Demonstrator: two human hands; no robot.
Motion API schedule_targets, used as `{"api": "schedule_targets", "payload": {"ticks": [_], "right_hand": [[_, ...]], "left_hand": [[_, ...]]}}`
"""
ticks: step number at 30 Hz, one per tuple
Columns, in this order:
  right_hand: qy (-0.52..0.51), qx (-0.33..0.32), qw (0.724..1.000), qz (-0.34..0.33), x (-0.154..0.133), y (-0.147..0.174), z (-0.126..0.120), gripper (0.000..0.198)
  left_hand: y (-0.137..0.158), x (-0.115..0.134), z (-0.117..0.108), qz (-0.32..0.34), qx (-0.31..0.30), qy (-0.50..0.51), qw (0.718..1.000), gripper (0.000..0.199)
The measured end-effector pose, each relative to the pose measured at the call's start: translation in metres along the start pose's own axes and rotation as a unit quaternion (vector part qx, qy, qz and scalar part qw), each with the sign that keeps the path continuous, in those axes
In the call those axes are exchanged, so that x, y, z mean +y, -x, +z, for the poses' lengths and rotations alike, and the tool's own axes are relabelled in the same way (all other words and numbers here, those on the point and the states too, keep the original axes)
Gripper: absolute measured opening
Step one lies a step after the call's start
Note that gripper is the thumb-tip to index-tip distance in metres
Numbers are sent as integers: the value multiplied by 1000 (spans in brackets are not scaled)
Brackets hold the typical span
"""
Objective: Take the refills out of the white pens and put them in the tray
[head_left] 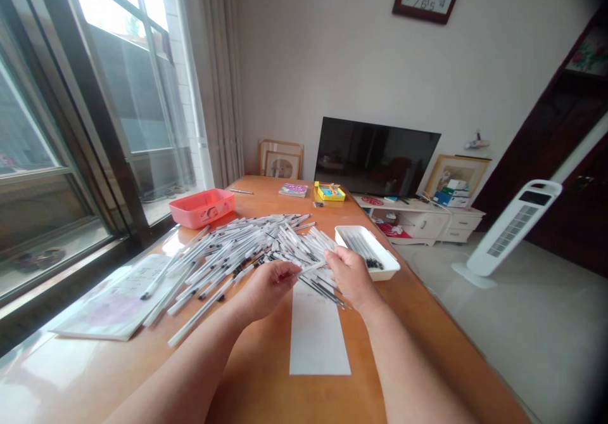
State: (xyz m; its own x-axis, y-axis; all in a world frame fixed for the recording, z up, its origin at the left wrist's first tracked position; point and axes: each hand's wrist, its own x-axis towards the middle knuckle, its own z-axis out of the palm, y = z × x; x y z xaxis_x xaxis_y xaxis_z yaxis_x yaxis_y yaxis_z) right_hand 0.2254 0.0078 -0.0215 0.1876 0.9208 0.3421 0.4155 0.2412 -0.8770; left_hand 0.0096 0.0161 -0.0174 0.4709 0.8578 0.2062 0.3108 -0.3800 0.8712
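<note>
My left hand and my right hand face each other over the table, fingers pinched. Between them runs a slim whitish pen barrel, each hand closed on one end. Beyond and to the left spreads a big heap of clear pens with black ends. Several dark refills lie under my hands, partly over a white paper strip. Close to my right hand stands a white tray with pens or refills laid side by side in it.
A red plastic basket stands left of the heap. At left lies a booklet partly under pens. Toward the far end of the wooden table are a yellow box and a small colourful book.
</note>
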Motion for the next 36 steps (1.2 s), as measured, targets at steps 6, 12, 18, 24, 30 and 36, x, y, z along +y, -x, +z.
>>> {"api": "schedule_targets", "payload": {"ticks": [6, 12, 18, 24, 30, 36], "right_hand": [[19, -8, 1000, 6, 0, -1, -1, 46], [19, -12, 999, -36, -8, 2, -1, 47], [14, -9, 998, -53, -12, 6, 3, 47], [-15, -24, 1000, -6, -5, 4, 7, 51], [-67, -32, 996, 52, -3, 3, 8, 59], [-148, -61, 986, 56, -11, 4, 5, 49]], "left_hand": [[-1, -3, 1, 2, -9, -1, 1000, 27], [2, 5, -1, -31, -20, 35, 999, 32], [5, 6, 0, -84, -57, 37, 994, 45], [2, 5, 3, -20, -10, -9, 1000, 30], [1, 7, 4, -13, 5, -18, 1000, 25], [1, 6, 1, -26, 4, 32, 999, 28]]}}
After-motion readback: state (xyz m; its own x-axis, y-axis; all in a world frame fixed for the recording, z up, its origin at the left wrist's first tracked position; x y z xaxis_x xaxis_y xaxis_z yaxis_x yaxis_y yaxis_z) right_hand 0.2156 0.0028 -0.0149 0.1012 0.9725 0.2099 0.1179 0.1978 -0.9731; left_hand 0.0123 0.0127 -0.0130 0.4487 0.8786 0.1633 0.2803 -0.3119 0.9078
